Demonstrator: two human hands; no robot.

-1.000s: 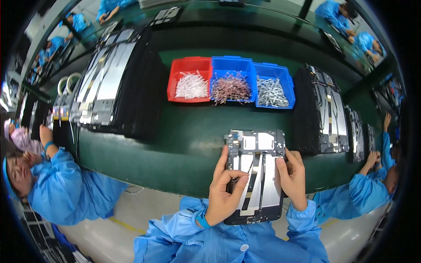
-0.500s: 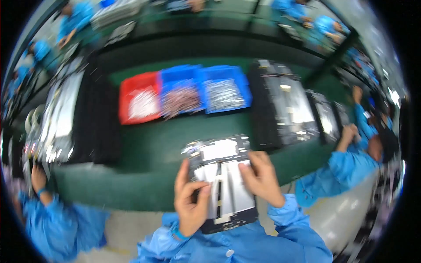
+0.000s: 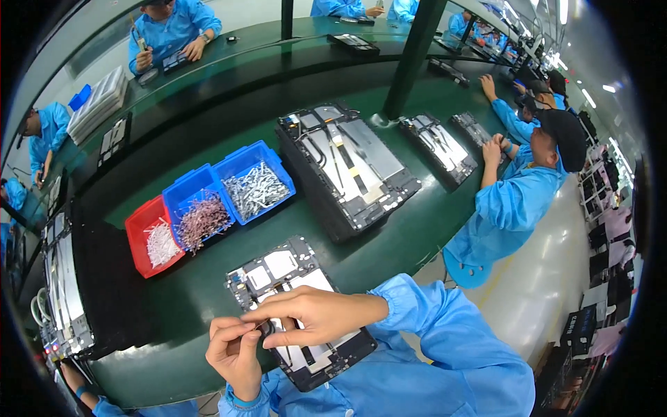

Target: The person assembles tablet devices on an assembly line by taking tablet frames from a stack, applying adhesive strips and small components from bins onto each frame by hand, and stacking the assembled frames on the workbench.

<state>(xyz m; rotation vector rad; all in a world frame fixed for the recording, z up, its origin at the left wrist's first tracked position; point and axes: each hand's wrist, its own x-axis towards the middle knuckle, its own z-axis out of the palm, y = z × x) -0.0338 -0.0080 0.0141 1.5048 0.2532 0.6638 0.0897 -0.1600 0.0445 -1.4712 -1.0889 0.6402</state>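
Observation:
An opened tablet (image 3: 300, 256) with bare circuit boards and silver battery panels lies tilted at the green bench's near edge, close to my body. Over its left side my two hands meet. My left hand (image 3: 235, 351) is closed in a pinch, thumb against fingertips. My right hand (image 3: 316, 313) reaches across the tablet from the right, its fingers bent together at the left fingertips. Between the hands shows a small dark piece; its kind, and which hand grips it, I cannot make out. The right hand hides the tablet's middle.
Ahead stand a red bin (image 3: 134, 240) of white pieces, a blue bin (image 3: 182, 186) of pinkish pieces and another blue bin (image 3: 281, 161) of silvery pieces. Stacked opened tablets (image 3: 382, 153) rise on the right, more (image 3: 62, 278) on the left. A co-worker (image 3: 517, 187) sits to the right.
The view has swung to the right. My right hand has left the tablet's right edge and crossed to meet my left hand, which has come off the left edge.

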